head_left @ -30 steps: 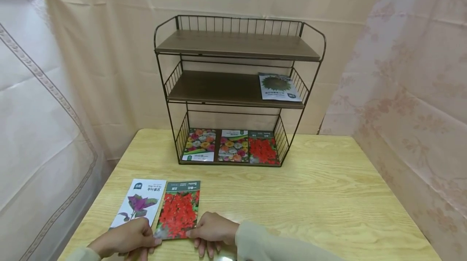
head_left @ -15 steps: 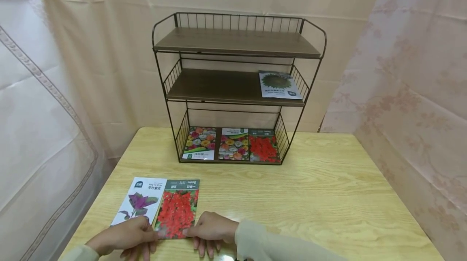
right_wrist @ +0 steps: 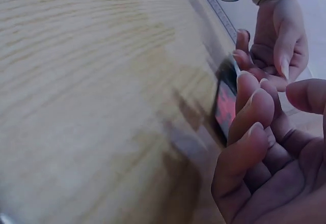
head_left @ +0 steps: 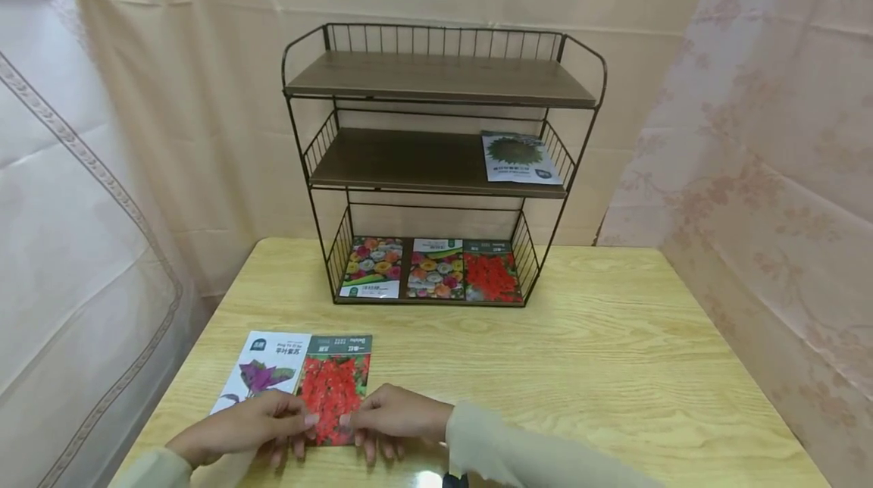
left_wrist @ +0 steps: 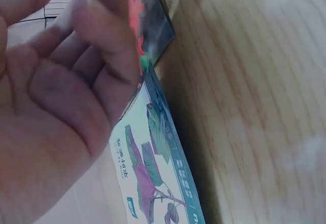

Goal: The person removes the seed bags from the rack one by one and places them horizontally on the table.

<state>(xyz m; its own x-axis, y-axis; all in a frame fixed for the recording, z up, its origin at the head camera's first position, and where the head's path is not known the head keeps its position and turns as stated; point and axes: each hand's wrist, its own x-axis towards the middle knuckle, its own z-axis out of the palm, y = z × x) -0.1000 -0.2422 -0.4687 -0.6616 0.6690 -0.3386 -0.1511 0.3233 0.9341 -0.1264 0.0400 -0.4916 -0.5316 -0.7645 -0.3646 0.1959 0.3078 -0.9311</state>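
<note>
In the head view, a seed packet with red flowers [head_left: 332,389] lies flat on the table's near left. Beside it, on its left, lies a white seed packet with a purple-leaved plant [head_left: 266,367], partly covered by my left hand [head_left: 248,423]. That hand hovers around the red packet's lower left corner, fingers loosely bent. My right hand [head_left: 398,416] is at the lower right corner, its thumb over the packet's edge. The right wrist view shows a gap between the right thumb and fingers [right_wrist: 252,109]. In the left wrist view, the left fingers [left_wrist: 109,35] are loosely curled, pinching nothing visible.
A three-tier wire shelf [head_left: 436,189] stands at the table's back. Its bottom tier holds three flower seed packets [head_left: 436,268]; a sunflower packet [head_left: 518,158] lies on the middle tier's right. Curtains [head_left: 764,170] hang around the wooden table [head_left: 580,382].
Both hands have risen slightly off the red packet's lower corners, the left one moving right and in toward it. The two packets now lie edge to edge, with their tops level.
</note>
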